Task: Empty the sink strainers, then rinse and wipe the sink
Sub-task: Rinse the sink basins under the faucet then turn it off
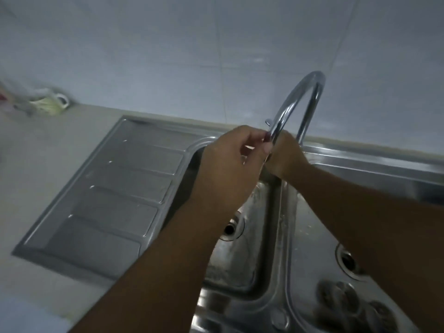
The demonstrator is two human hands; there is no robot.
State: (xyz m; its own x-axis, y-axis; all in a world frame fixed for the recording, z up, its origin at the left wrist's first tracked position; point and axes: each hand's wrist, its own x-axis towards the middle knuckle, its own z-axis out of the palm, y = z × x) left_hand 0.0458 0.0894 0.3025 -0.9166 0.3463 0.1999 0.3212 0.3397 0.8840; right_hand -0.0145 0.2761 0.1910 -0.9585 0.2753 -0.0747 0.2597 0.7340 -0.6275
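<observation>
You're pinching the faucet spout [290, 104] with your left hand [230, 159], right hand [286, 155] behind it, grip unreadable — strainers [336, 296] lying loose in the right basin [312, 236], so a hard stream is risking flushing scraps down the open drain [348, 260].

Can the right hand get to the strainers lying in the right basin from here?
Probably yes. The right hand is up at the faucet spout, but the strainers lie uncovered on the basin floor beside its forearm, with nothing over them.
</observation>
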